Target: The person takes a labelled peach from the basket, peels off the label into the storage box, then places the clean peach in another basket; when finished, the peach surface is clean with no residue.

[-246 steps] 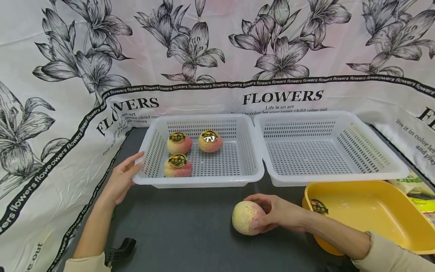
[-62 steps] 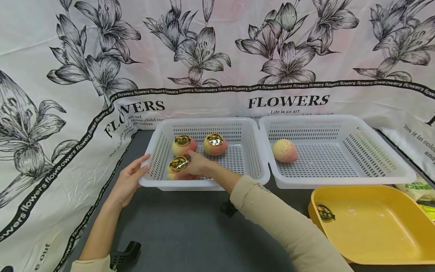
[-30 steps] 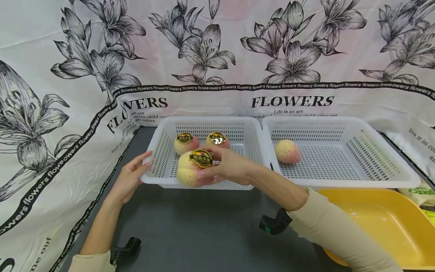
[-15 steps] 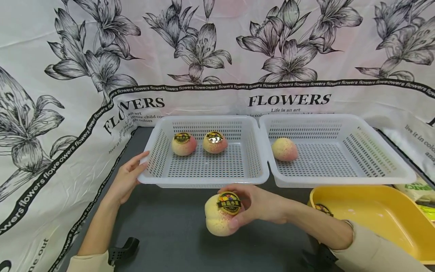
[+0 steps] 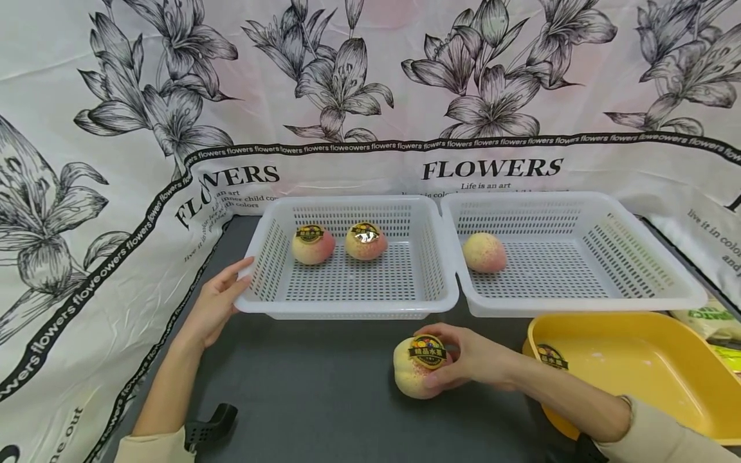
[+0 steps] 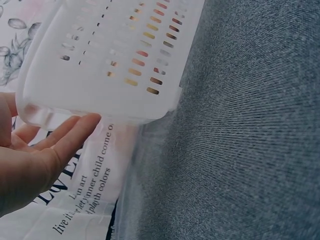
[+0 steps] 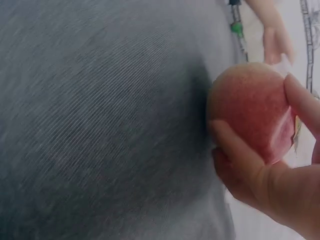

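While left hand (image 5: pixel 215 305) steadies left basket (image 5: pixel 347 308) with flat fingers on its corner, right hand (image 5: pixel 470 357) wraps grip round stickered peach (image 5: pixel 418 368) on bench (image 5: pixel 312 392), sticker facing up, prob for peeling.

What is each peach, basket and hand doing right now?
Peach with sticker: on the grey table, held by the right hand.
Left basket: holds two stickered peaches.
Right basket: holds one peach without sticker.
Yellow tray: a sticker on its inner wall.
Left hand: fingers straight, touching the left basket's corner.
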### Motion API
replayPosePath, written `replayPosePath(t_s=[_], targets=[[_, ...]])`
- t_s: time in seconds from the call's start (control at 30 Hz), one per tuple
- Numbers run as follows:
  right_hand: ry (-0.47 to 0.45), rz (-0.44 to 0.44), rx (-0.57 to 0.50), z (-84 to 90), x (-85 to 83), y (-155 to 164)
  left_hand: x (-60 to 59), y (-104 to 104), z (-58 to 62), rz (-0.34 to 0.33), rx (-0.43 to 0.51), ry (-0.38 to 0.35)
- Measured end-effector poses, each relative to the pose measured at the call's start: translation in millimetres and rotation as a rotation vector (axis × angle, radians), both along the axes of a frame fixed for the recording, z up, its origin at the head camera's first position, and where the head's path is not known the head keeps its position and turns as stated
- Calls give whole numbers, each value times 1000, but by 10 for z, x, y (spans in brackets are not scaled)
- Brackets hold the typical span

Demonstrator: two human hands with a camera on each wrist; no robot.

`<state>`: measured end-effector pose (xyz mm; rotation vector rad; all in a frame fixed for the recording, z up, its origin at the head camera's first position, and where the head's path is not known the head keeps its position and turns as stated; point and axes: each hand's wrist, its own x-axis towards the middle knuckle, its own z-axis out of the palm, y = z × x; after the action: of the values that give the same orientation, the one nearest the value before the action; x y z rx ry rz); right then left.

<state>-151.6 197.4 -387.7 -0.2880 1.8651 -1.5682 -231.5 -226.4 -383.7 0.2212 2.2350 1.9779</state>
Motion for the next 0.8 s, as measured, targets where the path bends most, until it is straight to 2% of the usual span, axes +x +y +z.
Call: replayPosePath(t_s=[0.1, 0.2, 0.3, 0.4, 0.47, 0.5, 0.57, 0.63, 0.73, 0.8], targets=[[30, 3, 22, -27, 10, 28, 15, -15, 41, 3, -47, 4], [50, 7, 28, -35, 20, 34, 54, -32, 121, 53, -120, 16], [73, 12, 36, -41, 30, 42, 108, -12, 230, 188, -195, 59], [91, 13, 43, -44, 34, 59, 164, 69, 335, 334, -194, 137], [102, 17, 45, -48, 35, 63, 211, 160, 398, 407, -160, 244], [109, 20, 46, -50, 34, 64, 242, 213, 425, 422, -135, 310], [121, 25, 51, -54, 35, 63, 312, 344, 466, 419, -61, 455], [122, 28, 49, -58, 37, 60, 390, 495, 491, 369, 8, 629], [109, 26, 40, -61, 42, 59, 535, 755, 490, 232, 57, 823], [101, 22, 34, -60, 46, 58, 648, 953, 459, 122, 31, 887]])
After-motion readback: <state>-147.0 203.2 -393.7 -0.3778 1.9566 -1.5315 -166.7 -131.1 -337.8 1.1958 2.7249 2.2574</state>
